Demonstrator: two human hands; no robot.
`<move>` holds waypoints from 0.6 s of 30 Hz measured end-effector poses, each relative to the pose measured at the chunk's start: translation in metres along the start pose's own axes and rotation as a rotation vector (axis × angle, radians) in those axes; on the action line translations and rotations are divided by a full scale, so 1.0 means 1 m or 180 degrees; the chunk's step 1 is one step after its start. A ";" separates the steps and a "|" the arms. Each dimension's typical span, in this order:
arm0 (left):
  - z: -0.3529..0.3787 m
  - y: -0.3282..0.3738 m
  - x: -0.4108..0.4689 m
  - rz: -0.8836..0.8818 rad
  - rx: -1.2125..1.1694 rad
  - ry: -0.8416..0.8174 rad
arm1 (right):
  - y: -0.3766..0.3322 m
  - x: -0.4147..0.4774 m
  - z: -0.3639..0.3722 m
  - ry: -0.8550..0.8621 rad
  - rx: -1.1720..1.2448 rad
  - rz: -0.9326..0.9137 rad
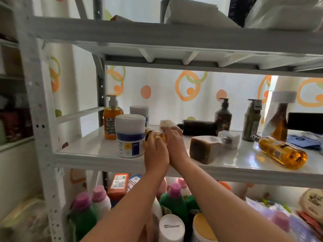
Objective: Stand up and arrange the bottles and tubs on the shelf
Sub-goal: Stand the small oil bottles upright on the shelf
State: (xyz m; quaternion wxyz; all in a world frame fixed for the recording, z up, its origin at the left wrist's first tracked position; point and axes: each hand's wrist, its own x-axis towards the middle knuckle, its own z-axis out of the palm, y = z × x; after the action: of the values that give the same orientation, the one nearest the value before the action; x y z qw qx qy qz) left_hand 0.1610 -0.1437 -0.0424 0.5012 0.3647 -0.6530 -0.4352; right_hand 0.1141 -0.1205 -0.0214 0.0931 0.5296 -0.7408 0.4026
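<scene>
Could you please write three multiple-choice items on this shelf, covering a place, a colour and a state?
1. Where does the amber bottle lie?
A. right end of the middle shelf
B. top shelf
C. floor

2. What colour is the liquid in the pump bottle at the far left?
A. blue
B. orange
C. clear

3. How is the black bottle positioned?
A. upright
B. upside down
C. on its side

Answers:
1 A, it rests near the middle shelf front edge at right.
2 B, orange shows through it.
3 C, it lies flat behind the hands.
</scene>
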 end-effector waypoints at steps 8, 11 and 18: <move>-0.007 -0.002 0.015 -0.0340 0.0508 -0.0094 | 0.004 0.020 0.020 -0.0473 -0.0213 0.0321; -0.009 -0.003 0.019 -0.0267 0.0516 -0.0304 | 0.008 0.023 0.023 -0.0587 -0.0142 0.0402; -0.006 -0.007 0.020 -0.0210 0.0717 -0.0205 | 0.007 0.025 0.021 -0.0569 0.0011 0.0340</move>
State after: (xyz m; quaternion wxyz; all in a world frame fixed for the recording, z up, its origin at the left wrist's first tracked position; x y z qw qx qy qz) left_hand 0.1621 -0.1656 -0.0416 0.4213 0.4258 -0.7011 -0.3868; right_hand 0.1036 -0.1523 -0.0240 0.0041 0.5233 -0.7727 0.3594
